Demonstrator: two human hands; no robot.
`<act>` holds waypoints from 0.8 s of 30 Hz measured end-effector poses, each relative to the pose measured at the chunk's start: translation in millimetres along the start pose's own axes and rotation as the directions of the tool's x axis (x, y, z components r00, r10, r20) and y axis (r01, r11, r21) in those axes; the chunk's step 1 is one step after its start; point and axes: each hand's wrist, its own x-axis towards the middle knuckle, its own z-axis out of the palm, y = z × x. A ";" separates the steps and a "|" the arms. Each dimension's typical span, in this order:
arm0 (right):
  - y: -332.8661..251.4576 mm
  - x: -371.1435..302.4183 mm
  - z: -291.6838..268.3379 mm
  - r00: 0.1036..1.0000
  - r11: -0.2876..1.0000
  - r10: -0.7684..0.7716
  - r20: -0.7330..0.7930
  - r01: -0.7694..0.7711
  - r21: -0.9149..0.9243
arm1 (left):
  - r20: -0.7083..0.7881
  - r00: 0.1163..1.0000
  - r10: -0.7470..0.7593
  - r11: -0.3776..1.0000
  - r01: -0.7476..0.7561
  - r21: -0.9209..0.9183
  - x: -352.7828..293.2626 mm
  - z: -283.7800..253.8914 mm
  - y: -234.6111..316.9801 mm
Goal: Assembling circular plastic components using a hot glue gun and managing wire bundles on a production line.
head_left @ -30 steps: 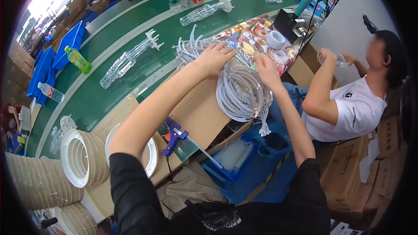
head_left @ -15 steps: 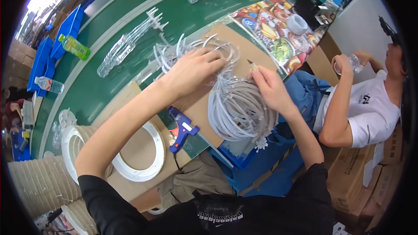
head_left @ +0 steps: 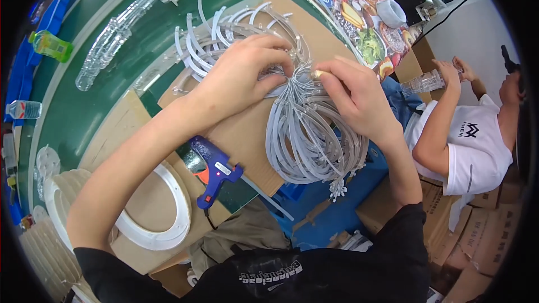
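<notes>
A thick bundle of whitish, translucent tubes [head_left: 306, 140] with thin wires lies across a cardboard sheet [head_left: 247, 134], its looped part hanging over the near edge. My left hand [head_left: 241, 70] is closed around the gathered neck of the bundle, thumb and fingers curled on the wires. Loose tube ends fan out beyond that hand. Just to the right of the neck, my right hand [head_left: 356, 95] pinches a small knife [head_left: 319, 74]. Only a little of its yellowish part shows between the fingers; the blade cannot be made out against the wires.
A blue glue gun [head_left: 216, 169] lies left of the bundle, near a white ring [head_left: 181, 213]. Clear plastic parts [head_left: 115, 36] and a green bottle [head_left: 51, 46] lie on the green table. At right, a co-worker [head_left: 471, 134] handles a clear piece beside cardboard boxes [head_left: 483, 241].
My right hand has moved in to the neck of the bundle, and the knife's dark tip no longer shows. My left hand has shifted slightly along the wires. The whole view has shifted.
</notes>
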 end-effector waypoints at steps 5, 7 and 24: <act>2.2 4.8 2.5 0.992 0.978 -0.046 0.114 0.068 -0.199 | 0.055 0.996 -0.071 0.996 0.067 0.065 6.5 5.3 -5.3; 8.0 9.3 2.4 0.987 0.981 -0.032 0.157 0.061 -0.182 | 0.127 0.984 -0.127 0.988 0.114 0.104 13.5 4.3 -6.8; 38.1 -24.8 15.1 0.882 0.699 0.465 0.076 -0.419 0.579 | 0.259 0.951 0.169 0.917 -0.248 0.313 24.8 8.5 -24.1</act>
